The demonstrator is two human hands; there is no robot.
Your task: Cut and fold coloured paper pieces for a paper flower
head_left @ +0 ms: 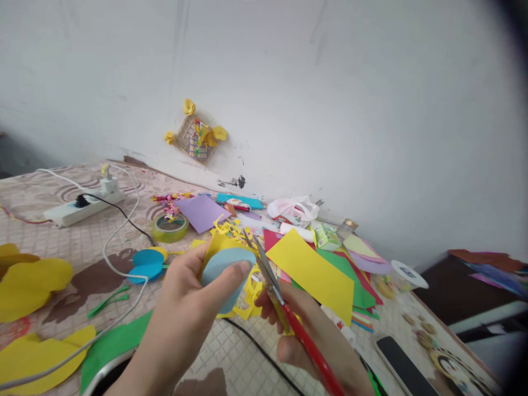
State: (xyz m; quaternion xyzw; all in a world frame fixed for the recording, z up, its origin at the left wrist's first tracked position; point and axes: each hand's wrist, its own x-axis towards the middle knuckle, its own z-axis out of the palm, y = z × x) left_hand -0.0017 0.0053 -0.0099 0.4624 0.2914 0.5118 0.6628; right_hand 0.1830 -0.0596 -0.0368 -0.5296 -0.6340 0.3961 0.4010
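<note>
My left hand is closed on a light-blue rounded paper piece, its thumb pressed flat on top. Behind the blue piece, in the same grip, is yellow paper. Just to the right, my right hand is wrapped round a pair of scissors with a red handle. The blades point up and away, slightly apart, close to the right edge of the blue piece. Something yellow shows by the right fingers; I cannot tell whether it is paper or part of the handle.
Yellow paper scraps lie behind the hands. At right are a yellow sheet, green paper and a phone. Left are clear tape, blue paper circles, yellow petal shapes, a white cable and a power strip.
</note>
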